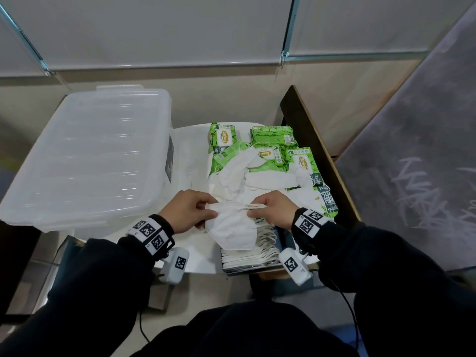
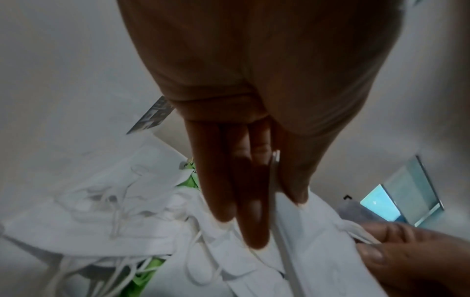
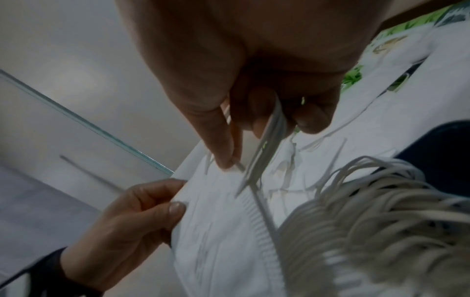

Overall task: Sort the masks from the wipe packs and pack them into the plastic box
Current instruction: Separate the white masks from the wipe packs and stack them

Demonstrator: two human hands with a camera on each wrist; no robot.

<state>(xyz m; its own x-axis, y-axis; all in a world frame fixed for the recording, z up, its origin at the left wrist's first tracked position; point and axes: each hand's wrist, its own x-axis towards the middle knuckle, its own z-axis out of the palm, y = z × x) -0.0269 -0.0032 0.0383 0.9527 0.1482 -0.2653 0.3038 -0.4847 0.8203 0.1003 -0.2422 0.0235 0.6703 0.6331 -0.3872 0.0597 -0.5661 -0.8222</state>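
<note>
A white folded mask hangs between my two hands above the table's near edge. My left hand pinches its left end, thumb on one side and fingers on the other. At the right end, my right hand pinches the mask's edge together with its ear loops. Directly under the held mask lies a neat stack of masks, their ear loops fanned out. Farther back, loose masks lie tangled over several green wipe packs. The clear plastic box stands at the left with its lid on.
Everything sits on a white table. A dark wooden board runs along the table's right side. More wipe packs lie against that board. A grey patterned surface fills the far right.
</note>
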